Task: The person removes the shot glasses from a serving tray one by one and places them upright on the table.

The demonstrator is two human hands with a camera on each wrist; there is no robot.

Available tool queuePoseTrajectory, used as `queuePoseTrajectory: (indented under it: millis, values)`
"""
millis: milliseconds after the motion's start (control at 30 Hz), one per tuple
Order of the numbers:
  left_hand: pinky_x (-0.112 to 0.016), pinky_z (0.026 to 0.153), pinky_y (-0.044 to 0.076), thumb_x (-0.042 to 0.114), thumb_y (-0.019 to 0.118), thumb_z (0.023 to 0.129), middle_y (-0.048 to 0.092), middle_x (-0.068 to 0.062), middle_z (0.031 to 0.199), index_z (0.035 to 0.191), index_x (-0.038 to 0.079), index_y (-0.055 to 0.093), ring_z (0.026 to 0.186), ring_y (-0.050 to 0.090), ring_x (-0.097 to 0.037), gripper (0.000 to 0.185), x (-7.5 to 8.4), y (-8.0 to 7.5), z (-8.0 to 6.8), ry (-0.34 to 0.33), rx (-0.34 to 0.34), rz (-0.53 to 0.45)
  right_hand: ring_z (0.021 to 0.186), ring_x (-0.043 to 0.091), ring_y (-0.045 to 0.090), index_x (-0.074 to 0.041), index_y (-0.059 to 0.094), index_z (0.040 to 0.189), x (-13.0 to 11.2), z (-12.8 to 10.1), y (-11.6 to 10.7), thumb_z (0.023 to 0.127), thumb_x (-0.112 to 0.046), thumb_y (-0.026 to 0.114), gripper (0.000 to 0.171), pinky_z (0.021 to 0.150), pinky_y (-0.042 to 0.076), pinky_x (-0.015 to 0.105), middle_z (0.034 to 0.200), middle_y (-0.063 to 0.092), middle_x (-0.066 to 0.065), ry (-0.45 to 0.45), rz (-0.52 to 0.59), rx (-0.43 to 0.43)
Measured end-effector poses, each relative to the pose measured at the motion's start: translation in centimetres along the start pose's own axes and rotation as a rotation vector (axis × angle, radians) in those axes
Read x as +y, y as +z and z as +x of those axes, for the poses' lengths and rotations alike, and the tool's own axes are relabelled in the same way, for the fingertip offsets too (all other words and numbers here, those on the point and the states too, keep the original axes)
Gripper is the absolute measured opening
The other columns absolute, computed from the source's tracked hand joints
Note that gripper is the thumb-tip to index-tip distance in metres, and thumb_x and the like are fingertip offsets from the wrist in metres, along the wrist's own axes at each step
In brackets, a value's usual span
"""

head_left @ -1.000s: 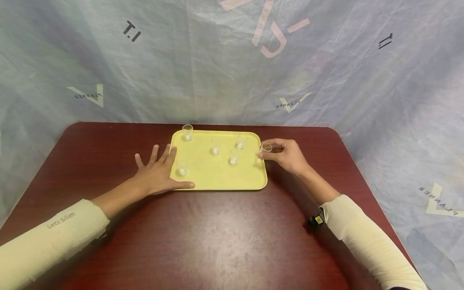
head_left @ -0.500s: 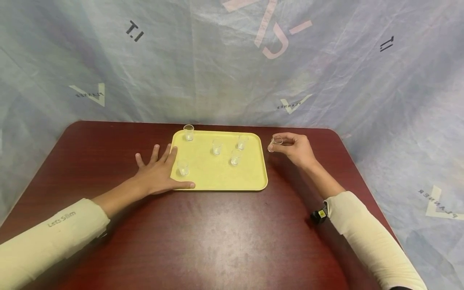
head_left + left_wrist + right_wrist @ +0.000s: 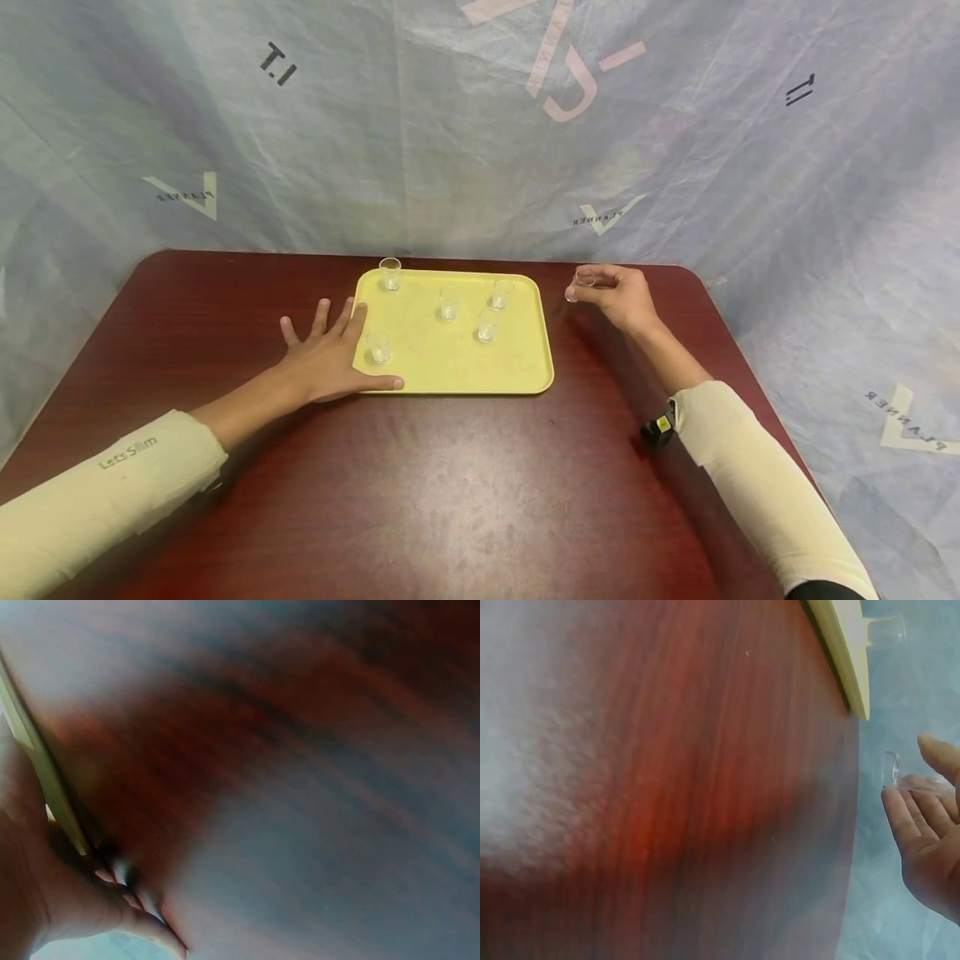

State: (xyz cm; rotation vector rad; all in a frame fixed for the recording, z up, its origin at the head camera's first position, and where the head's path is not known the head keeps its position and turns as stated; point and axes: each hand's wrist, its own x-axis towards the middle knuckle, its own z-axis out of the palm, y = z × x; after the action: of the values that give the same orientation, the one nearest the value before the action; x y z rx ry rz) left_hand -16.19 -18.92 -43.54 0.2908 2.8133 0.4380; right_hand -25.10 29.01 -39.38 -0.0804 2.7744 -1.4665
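A small clear shot glass is pinched between the thumb and fingers of my right hand, off the right side of a yellow tray. The right wrist view shows the same shot glass above the table surface. My left hand rests with spread fingers over the tray's left edge, its thumb along the near rim. Several more clear shot glasses stand on the tray: one in the far left corner, another close to my left fingers, the others around the middle and right.
The dark red wooden table has rounded far corners. Behind it and along the sides hangs a pale grey printed sheet. A small black device sits at my right wrist.
My right hand has carried the shot glass from the tray's right edge away to the right and slightly farther back. The left hand, tray and other glasses have stayed put.
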Motion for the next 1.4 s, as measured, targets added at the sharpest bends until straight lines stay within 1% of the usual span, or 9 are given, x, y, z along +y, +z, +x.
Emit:
queuePoseTrajectory:
  millis: [200,300,400,633,900,1033,1200,1267,1400]
  values:
    - [-0.095,0.118,-0.019,0.113,0.058,0.071,-0.004,-0.019,0.191,0.183,0.015,-0.003,0.175,-0.015,-0.055,0.161,0.0,0.0,0.0,-0.003,-0.003,-0.004,0.101,-0.010,0.071,-0.006,0.077,0.144,0.3,0.8,-0.2,0.096,-0.030,0.093,0.056,0.088,0.058,0.011,0.138,0.081,0.014,0.039,-0.005,0.021]
    - [-0.095,0.118,-0.019,0.113,0.057,0.071,-0.004,-0.018,0.191,0.183,0.015,-0.003,0.175,-0.015,-0.055,0.161,0.0,0.1,0.0,-0.003,-0.004,-0.003,0.100,-0.008,0.071,-0.008,0.078,0.143,0.7,1.2,-0.3,0.095,-0.029,0.094,0.055,0.088,0.057,0.011,0.139,0.080,0.017,0.059,0.010,0.036]
    - [-0.095,0.118,-0.019,0.113,0.057,0.071,-0.004,-0.019,0.191,0.183,0.015,-0.003,0.174,-0.015,-0.055,0.161,0.0,0.1,0.1,-0.002,-0.004,-0.003,0.099,-0.007,0.072,-0.008,0.079,0.141,1.0,1.5,-0.3,0.094,-0.027,0.095,0.053,0.087,0.057,0.011,0.132,0.083,0.012,0.072,0.031,0.062]
    - [-0.095,0.119,-0.019,0.114,0.057,0.070,-0.004,-0.018,0.191,0.183,0.015,-0.003,0.175,-0.014,-0.055,0.162,0.1,0.0,0.1,-0.006,-0.003,0.000,0.098,-0.005,0.073,-0.006,0.078,0.140,1.8,2.4,-0.4,0.094,-0.023,0.095,0.052,0.085,0.058,0.014,0.113,0.084,-0.009,0.098,0.084,0.106]
    - [-0.095,0.118,-0.019,0.114,0.058,0.070,-0.004,-0.019,0.191,0.183,0.014,-0.002,0.174,-0.014,-0.055,0.162,0.2,0.0,0.1,-0.006,-0.010,-0.003,0.101,-0.003,0.071,-0.005,0.076,0.144,2.2,3.2,-0.3,0.096,-0.020,0.093,0.054,0.090,0.058,0.015,0.122,0.083,0.000,0.134,0.110,0.119]
    - [-0.095,0.119,-0.019,0.114,0.057,0.069,-0.005,-0.018,0.191,0.183,0.014,-0.003,0.174,-0.015,-0.055,0.163,0.1,0.0,0.1,-0.009,-0.014,-0.004,0.095,-0.004,0.073,-0.002,0.074,0.145,2.5,3.8,-0.1,0.096,-0.016,0.092,0.054,0.088,0.059,0.014,0.114,0.083,-0.006,0.150,0.138,0.116]
    - [-0.095,0.119,-0.019,0.114,0.058,0.069,-0.004,-0.019,0.191,0.183,0.014,-0.003,0.174,-0.015,-0.055,0.163,0.2,-0.1,0.0,-0.008,-0.012,-0.008,0.089,-0.006,0.074,-0.003,0.075,0.141,3.0,4.6,-0.3,0.096,-0.016,0.092,0.050,0.093,0.063,0.022,0.099,0.079,-0.017,0.177,0.146,0.127]
    - [-0.095,0.119,-0.019,0.114,0.058,0.070,-0.004,-0.019,0.191,0.183,0.015,-0.003,0.174,-0.016,-0.055,0.163,0.2,-0.1,0.1,-0.006,-0.011,-0.010,0.088,-0.006,0.074,-0.004,0.076,0.138,3.1,4.9,-0.4,0.096,-0.017,0.092,0.047,0.096,0.064,0.027,0.095,0.078,-0.019,0.187,0.140,0.136]
    - [-0.095,0.119,-0.019,0.114,0.057,0.069,-0.005,-0.018,0.191,0.183,0.016,-0.004,0.175,-0.016,-0.054,0.163,0.2,-0.1,0.1,-0.007,-0.012,-0.012,0.088,-0.008,0.074,-0.005,0.077,0.134,3.2,5.3,-0.4,0.095,-0.017,0.093,0.044,0.094,0.064,0.026,0.093,0.077,-0.021,0.203,0.132,0.154]
